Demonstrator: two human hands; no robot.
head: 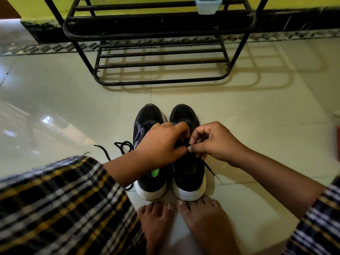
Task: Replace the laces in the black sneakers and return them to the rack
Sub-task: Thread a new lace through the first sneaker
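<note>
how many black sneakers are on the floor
2. The left sneaker and right sneaker stand side by side before the rack, partly covered by both hands; none shows on the rack.

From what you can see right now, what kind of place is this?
Probably a home entryway or hallway: a black metal shoe rack stands against a yellow wall on a glossy pale tiled floor, and a barefoot person laces black sneakers with white soles.
</note>
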